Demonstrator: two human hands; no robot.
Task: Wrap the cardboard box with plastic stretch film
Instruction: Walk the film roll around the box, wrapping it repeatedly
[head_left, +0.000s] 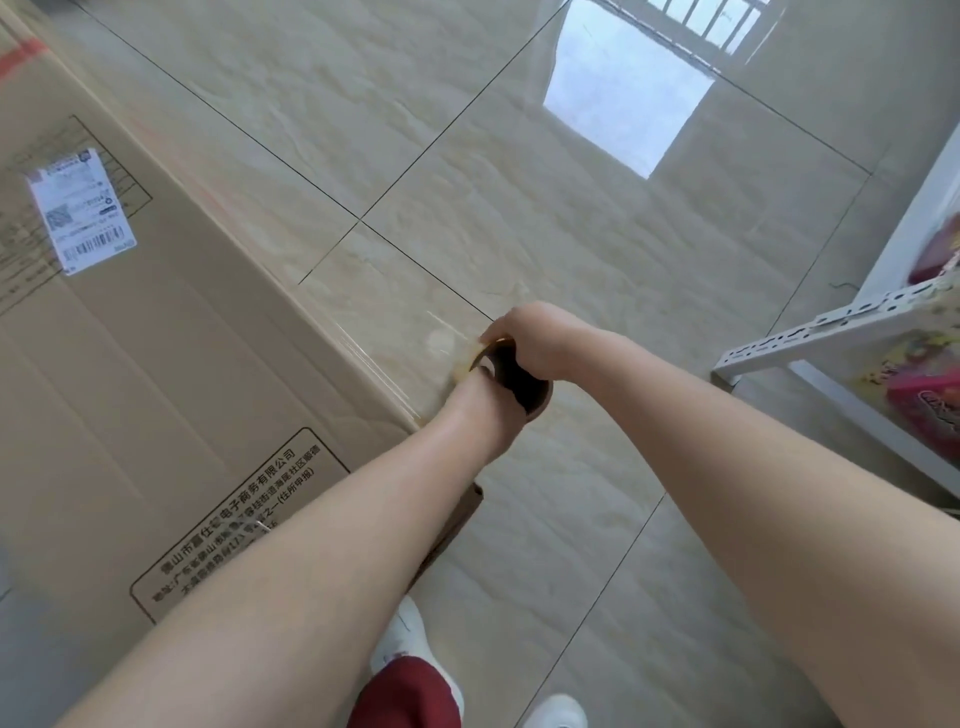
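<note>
Both hands grip the film roll (511, 382) just off the cardboard box's (156, 364) right edge. The right hand (530, 338) curls over its top and the left hand (467, 402) clasps it from beneath, fingers mostly hidden. Clear film (374, 358) runs from the roll to the box's edge. The box stands on glossy beige floor tiles (519, 156). Well apart to its right, a white metal shelf (831, 332) holds colourful packets (924, 395).

The large brown cardboard box (156, 364) runs off the left edge; the dark stretch-film roll (517, 382) hides the fingers of the left hand (474, 391).
</note>
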